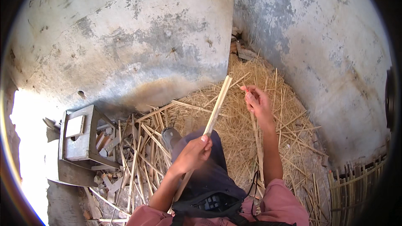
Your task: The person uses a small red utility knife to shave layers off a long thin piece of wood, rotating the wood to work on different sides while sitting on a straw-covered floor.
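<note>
Pale, straight strip (217,106) in the left hand (193,152), fine tangled shavings (236,129) beyond.

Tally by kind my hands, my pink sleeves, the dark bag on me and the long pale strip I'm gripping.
Hands: 2 (left hand, right hand)
Pink sleeves: 2 (left sleeve, right sleeve)
Dark bag: 1
Gripped pale strip: 1
Total: 6

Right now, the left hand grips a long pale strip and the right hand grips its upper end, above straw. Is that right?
Not quite: in the head view, the right hand is apart from the long pale strip, not gripping its upper end. The left hand does grip it, above straw.
</note>
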Demonstrator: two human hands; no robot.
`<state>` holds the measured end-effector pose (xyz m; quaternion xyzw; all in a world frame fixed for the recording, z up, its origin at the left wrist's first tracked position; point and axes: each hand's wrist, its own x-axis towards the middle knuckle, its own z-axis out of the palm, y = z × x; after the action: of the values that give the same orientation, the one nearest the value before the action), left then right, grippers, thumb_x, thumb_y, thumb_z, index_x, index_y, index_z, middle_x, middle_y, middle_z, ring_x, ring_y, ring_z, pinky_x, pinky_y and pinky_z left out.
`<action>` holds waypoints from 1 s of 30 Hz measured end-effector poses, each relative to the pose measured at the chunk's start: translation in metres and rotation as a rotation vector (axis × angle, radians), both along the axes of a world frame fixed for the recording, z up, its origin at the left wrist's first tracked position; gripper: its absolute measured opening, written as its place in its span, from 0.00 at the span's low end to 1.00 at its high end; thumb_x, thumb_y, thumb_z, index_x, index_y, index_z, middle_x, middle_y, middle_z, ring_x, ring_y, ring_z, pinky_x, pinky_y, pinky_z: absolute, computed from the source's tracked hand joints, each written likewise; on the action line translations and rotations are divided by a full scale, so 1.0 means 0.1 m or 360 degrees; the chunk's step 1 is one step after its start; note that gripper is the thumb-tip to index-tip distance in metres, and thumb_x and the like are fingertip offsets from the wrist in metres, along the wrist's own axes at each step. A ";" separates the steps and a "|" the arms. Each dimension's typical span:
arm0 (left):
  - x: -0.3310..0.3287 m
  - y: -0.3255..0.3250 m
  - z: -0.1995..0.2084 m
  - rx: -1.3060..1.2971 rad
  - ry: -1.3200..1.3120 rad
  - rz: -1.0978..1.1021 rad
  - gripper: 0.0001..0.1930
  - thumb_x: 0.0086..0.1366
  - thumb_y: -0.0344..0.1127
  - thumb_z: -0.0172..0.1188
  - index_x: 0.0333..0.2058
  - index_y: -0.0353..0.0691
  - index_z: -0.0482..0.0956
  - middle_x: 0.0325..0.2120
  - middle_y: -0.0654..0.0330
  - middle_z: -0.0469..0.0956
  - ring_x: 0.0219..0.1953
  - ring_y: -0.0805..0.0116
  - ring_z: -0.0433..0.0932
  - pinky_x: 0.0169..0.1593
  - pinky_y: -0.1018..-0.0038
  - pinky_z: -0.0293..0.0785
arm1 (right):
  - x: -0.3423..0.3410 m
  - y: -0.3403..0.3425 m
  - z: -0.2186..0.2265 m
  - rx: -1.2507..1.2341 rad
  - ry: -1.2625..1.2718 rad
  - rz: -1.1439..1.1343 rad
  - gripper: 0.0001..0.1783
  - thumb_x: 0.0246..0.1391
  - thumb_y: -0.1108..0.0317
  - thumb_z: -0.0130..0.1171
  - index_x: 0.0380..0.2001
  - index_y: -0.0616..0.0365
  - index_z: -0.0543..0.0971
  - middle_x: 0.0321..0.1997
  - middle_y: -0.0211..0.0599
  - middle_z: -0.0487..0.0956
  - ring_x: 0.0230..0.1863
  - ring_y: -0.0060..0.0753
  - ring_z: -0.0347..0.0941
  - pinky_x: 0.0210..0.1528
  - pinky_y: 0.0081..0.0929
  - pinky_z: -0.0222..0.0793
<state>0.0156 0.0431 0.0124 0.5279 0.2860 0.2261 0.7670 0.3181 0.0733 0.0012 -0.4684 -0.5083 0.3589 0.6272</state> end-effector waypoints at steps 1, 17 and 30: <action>-0.03 -0.01 0.01 -0.0013 -0.0022 0.0008 0.26 0.84 0.60 0.40 0.34 0.46 0.66 0.25 0.71 0.57 0.26 0.79 0.54 0.29 0.79 0.51 | -0.11 0.00 0.04 0.0053 0.0103 0.0084 0.17 0.71 0.61 0.63 0.56 0.59 0.82 0.30 0.19 0.74 0.24 0.10 0.59 0.24 0.15 0.53; -0.04 -0.05 -0.09 0.0228 -0.0138 -0.0062 0.26 0.84 0.62 0.34 0.36 0.47 0.63 0.18 0.68 0.60 0.13 0.80 0.54 0.18 0.79 0.52 | -0.60 0.04 0.68 0.0277 0.0029 0.0002 0.14 0.67 0.66 0.65 0.53 0.59 0.85 0.30 0.20 0.77 0.19 0.07 0.55 0.21 0.16 0.47; -0.09 -0.11 -0.13 0.0324 -0.0065 0.0108 0.26 0.84 0.61 0.37 0.35 0.45 0.65 0.19 0.68 0.63 0.15 0.80 0.58 0.17 0.79 0.54 | -0.80 -0.02 0.92 0.0304 -0.0228 -0.0193 0.10 0.64 0.68 0.68 0.45 0.61 0.87 0.39 0.25 0.84 0.37 0.14 0.74 0.42 0.18 0.70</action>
<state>0.0065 0.0325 -0.0002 0.5884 0.2635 0.2905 0.7071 0.2380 0.0715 0.0932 -0.4608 -0.5544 0.2358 0.6517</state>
